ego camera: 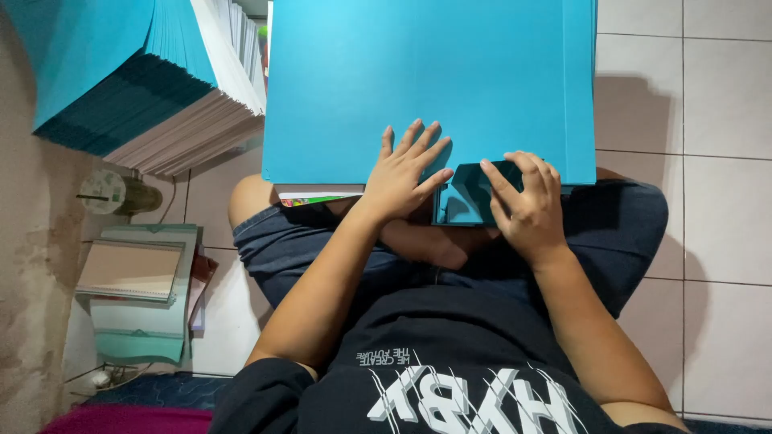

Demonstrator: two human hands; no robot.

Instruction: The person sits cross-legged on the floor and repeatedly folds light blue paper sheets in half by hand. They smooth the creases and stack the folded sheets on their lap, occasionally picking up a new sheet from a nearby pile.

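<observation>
Risk: your blue sheet [426,80] rests partly on your lap and could slide toward the tiled floor [708,225] if your pressing hand eases off; the dark teal block [470,193] might then crease its near edge.
Left hand [402,173]: flat on the sheet's near edge, fingers spread wide, holding nothing, forearm angled in from the left.
Right hand [527,201]: curled over the block, fingers clamped on its top.
Setting: blue stack [112,72] stands well apart, upper left.
</observation>
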